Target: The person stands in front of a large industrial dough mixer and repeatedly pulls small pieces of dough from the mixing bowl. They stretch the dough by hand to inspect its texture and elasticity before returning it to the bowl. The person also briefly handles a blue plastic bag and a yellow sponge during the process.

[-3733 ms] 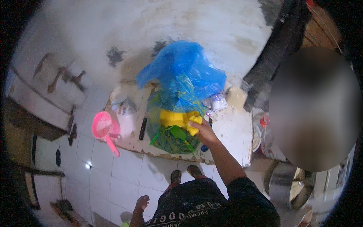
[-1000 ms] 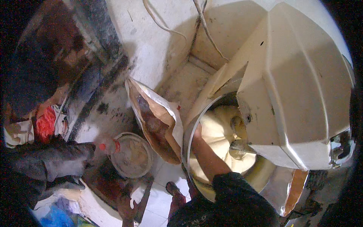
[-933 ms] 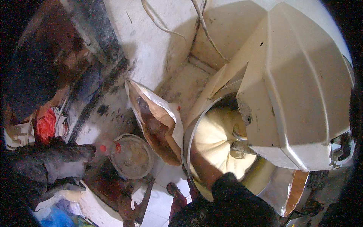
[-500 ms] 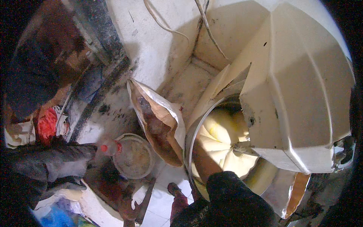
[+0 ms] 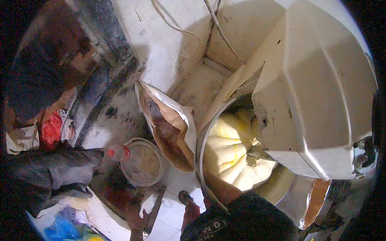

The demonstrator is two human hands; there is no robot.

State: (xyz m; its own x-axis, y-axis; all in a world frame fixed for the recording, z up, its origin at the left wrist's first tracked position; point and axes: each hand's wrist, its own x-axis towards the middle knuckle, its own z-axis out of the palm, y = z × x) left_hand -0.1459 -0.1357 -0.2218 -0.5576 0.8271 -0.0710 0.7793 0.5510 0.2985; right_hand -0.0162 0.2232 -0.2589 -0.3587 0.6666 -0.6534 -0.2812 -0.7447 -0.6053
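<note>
A large lump of pale yellow dough lies in folds inside a round metal mixer bowl. My right arm, in a black sleeve, reaches over the bowl's near rim. My right hand is in shade against the near side of the dough; its fingers cannot be made out. Low in the view, my left hand is dim beside a dark edge, its thumb apart from the fingers and nothing seen in it. The cream mixer housing overhangs the bowl's right side.
An open paper sack stands left of the bowl. Beside it are a round tub and a clear bottle with a red cap. A grey-sleeved arm comes in from the left. Cables hang along the wall.
My right arm has drawn back toward the bowl's near rim. The dough shows different folds, and more of it is uncovered. My left hand stays about where it was.
</note>
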